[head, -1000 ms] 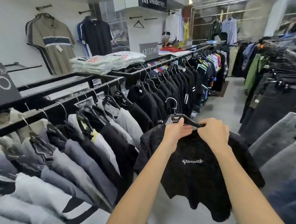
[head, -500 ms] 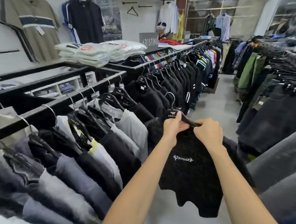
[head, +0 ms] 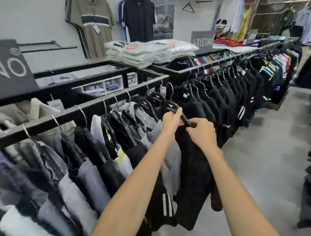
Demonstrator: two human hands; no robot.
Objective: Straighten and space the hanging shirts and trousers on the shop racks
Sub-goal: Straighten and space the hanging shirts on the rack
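My left hand (head: 172, 118) is wrapped round the black hanger (head: 171, 107) just below its neck. My right hand (head: 201, 131) pinches the hanger's sloping arm, where the shoulder of the black shirt (head: 193, 181) sits. The shirt hangs at the near end of the rail (head: 98, 107), but I cannot tell whether the hook is over the bar.

I judge the shirt light and limp, with a nubbly knit that should cling to the hanger rather than slide. The hanger is the stiff part, so that is where to hold and steer it; tugging the cloth would only skew it.

To my left the grey garment (head: 147, 121) touches the shirt. On the far side the black shirts (head: 204, 109) of the next rack hang just beside it, so the slot looks narrow. The open room is on my right, over the bare floor (head: 264, 165) of the aisle.
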